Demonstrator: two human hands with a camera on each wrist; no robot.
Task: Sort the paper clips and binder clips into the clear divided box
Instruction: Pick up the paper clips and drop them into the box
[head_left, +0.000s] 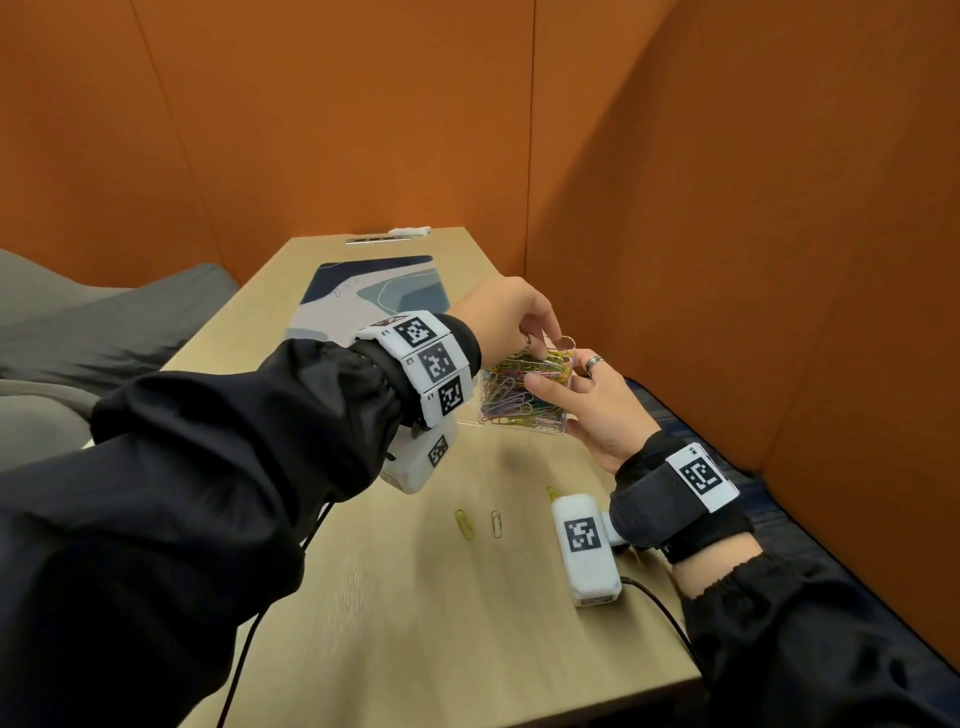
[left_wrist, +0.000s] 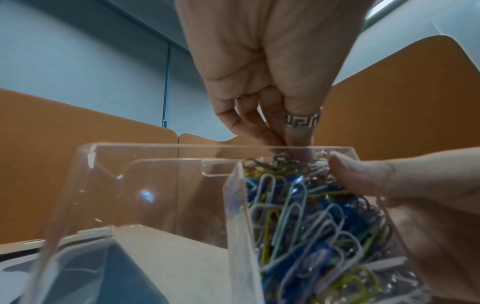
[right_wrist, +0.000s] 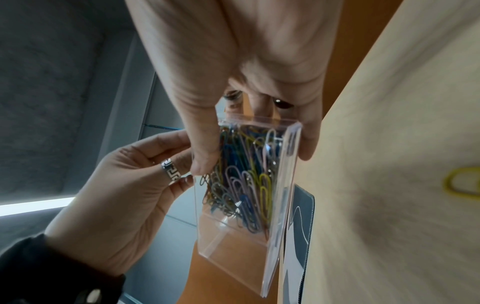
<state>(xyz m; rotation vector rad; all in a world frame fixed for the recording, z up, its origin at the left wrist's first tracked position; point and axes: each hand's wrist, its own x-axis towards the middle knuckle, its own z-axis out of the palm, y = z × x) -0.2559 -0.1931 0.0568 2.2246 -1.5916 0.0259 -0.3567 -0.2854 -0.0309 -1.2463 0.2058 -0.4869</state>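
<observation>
— Two hands meet in the middle of the head view. Can you see what they hold?

— Yes. The right hand (head_left: 597, 410) holds the clear box (head_left: 524, 400) up above the desk (head_left: 415, 597). The thumb is curled over one side and the fingers go behind the other side.

— What is in the box?

— Lots of paper clips (head_left: 514, 387) in many colors: blue, yellow, pink, white. In the left wrist view they all sit in the part of the box at the right of the frame (left_wrist: 298, 226). The part at the left of the frame looks bare.

— And the left hand (head_left: 506, 319)?

— It comes down from above. Its fingertips (left_wrist: 298, 142) are bunched close together and dip into the top of the pile. They touch the clips. I cannot tell if they have pinched one.

— I see a ring.

— The left hand has a silver ring (left_wrist: 302, 121) with a square pattern. The right hand has a ring too, in the head view.

— Are any clips out of the box?

— Yes. A yellow clip (head_left: 465, 524) and a silver clip (head_left: 496, 524) lie side by side on the desk, below the box in the head view. They do not touch. One more yellow one (head_left: 551, 491) peeks out by the white wrist camera (head_left: 584, 551).

— What else is there?

— A mat (head_left: 374, 291) with blue and gray shapes lies higher up on the desk. Orange walls (head_left: 727, 208) stand behind and at the right.
</observation>
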